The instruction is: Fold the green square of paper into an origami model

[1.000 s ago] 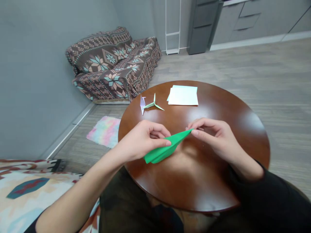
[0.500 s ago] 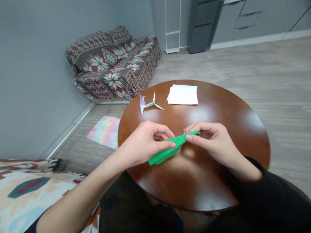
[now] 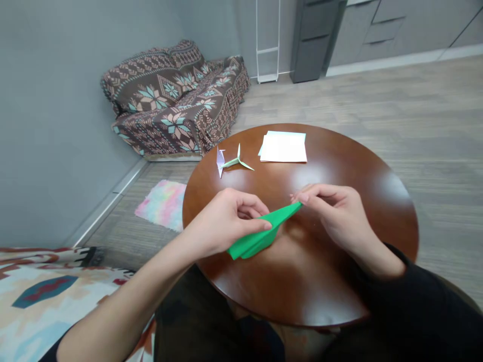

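Observation:
A folded piece of green paper [image 3: 260, 239], long and pointed towards the upper right, is held above the round brown table [image 3: 339, 281]. My left hand [image 3: 230, 218] is closed on its middle, thumb on top and fingers behind. At the pointed end, my right hand [image 3: 332, 206] pinches the tip between thumb and fingers. The wide, layered end hangs free below my left hand. Farther back on the table lie a small purple folded paper [image 3: 220, 162] and a pale green three-armed folded paper [image 3: 237, 161], close together.
A stack of white and pale blue sheets [image 3: 284, 147] lies at the table's far side. Beyond stands a sofa [image 3: 173, 100] with a patterned cover. A pastel fluffy rug [image 3: 162, 203] is on the floor at left. Grey cabinets [image 3: 392, 30] line the back.
My right hand has slid outward along the green paper to its pointed tip, which now sits lower and farther left. My left hand has stayed nearly in place.

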`<state>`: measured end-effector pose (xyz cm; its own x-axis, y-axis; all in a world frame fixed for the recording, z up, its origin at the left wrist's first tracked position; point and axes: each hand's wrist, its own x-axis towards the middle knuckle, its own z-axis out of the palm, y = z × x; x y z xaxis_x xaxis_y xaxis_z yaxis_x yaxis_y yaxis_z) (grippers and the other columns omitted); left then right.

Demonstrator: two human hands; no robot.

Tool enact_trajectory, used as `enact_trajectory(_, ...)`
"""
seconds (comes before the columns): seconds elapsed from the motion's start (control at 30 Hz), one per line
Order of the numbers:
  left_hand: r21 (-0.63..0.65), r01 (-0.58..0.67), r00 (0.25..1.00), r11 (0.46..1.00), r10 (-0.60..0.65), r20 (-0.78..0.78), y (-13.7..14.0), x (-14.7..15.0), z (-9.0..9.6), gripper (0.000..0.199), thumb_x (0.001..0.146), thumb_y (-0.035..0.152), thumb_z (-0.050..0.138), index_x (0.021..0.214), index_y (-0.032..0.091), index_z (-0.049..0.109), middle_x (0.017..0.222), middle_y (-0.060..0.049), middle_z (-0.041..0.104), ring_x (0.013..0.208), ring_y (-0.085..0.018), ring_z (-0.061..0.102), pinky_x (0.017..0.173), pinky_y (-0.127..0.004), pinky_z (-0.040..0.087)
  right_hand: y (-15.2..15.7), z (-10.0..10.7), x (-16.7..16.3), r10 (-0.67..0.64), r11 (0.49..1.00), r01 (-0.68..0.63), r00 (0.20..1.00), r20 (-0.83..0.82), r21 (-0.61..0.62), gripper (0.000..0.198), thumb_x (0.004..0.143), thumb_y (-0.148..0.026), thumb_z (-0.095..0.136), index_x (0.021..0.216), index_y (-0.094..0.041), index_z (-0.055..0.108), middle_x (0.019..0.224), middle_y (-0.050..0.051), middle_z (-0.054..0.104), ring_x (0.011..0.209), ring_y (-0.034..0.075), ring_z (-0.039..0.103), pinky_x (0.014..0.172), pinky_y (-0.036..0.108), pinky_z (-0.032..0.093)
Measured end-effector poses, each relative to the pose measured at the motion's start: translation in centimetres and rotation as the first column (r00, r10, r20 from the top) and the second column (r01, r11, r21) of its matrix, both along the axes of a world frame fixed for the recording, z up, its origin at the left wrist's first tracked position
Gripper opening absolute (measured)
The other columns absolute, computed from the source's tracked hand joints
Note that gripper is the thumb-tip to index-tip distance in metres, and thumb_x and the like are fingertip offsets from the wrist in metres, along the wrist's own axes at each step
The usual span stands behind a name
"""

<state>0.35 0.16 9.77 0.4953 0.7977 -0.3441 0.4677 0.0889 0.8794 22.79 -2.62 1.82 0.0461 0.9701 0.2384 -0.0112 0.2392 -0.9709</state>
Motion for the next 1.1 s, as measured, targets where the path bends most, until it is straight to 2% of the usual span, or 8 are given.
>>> enact_trajectory(0.1, 0.002, -0.032, 0.999, 0.999, 0.032, -0.003, -0.1, -0.1, 0.0, 0.01, 0.075, 0.017, 0.08, 0.08, 0.012, 0.074, 0.068, -0.002, 0.074, 0.061, -0.011, 0.064, 0.058, -0.019, 0.049, 0.1, -0.1, 0.0, -0.051, 0.999, 0.052, 0.998, -0.036, 0.011, 0.017, 0.091, -0.037, 0.076, 0.08, -0.025, 0.079, 0.085, 0.003, 0.078, 0.086, 0.022, 0.07, 0.086, 0.035, 0.055)
enact_trajectory(0.23, 0.002, -0.044, 0.999, 0.999, 0.044, 0.003, -0.4, 0.0, 0.1, 0.01, 0.076, 0.017, 0.08, 0.082, 0.011, 0.074, 0.07, -0.002, 0.075, 0.061, -0.011, 0.064, 0.058, -0.019, 0.049, -0.2, 0.2, -0.5, 0.095, 0.995, -0.097, 0.992, -0.078, -0.02, 0.013, 0.086, -0.037, 0.082, 0.088, -0.025, 0.078, 0.091, 0.003, 0.077, 0.087, 0.021, 0.07, 0.082, 0.032, 0.056)
enact_trajectory(0.4, 0.018, -0.038, 0.999, 0.999, 0.038, 0.015, -0.6, 0.0, 0.3, 0.009, 0.076, 0.016, 0.08, 0.081, 0.011, 0.074, 0.069, -0.002, 0.075, 0.06, -0.01, 0.063, 0.057, -0.019, 0.049, -0.5, 0.1, -0.8, 0.124, 0.991, -0.13, 0.984, -0.124, -0.041, 0.01, 0.084, -0.03, 0.085, 0.08, -0.024, 0.077, 0.083, 0.001, 0.074, 0.084, 0.019, 0.068, 0.077, 0.029, 0.054)
enact_trajectory(0.7, 0.019, -0.044, 0.998, 0.999, 0.043, 0.034, -0.6, -0.1, 0.0, 0.009, 0.075, 0.018, 0.08, 0.079, 0.012, 0.076, 0.068, -0.003, 0.075, 0.06, -0.012, 0.063, 0.056, -0.019, 0.049, -0.2, -0.2, -0.5, 0.147, 0.989, -0.145, 0.981, -0.123, 0.026, 0.012, 0.089, -0.026, 0.08, 0.077, -0.025, 0.079, 0.081, 0.002, 0.074, 0.086, 0.019, 0.068, 0.086, 0.032, 0.052)
enact_trajectory(1.1, -0.015, -0.065, 0.981, 0.998, 0.067, 0.18, -1.2, 0.1, -0.6, 0.012, 0.069, 0.018, 0.086, 0.078, 0.013, 0.078, 0.067, -0.004, 0.075, 0.058, -0.012, 0.062, 0.054, -0.019, 0.047, -1.1, -0.1, -2.0, 0.209, 0.97, -0.231, 0.95, -0.231, -0.072, 0.008, 0.086, -0.027, 0.083, 0.08, -0.023, 0.08, 0.08, 0.002, 0.073, 0.078, 0.017, 0.065, 0.075, 0.029, 0.052)
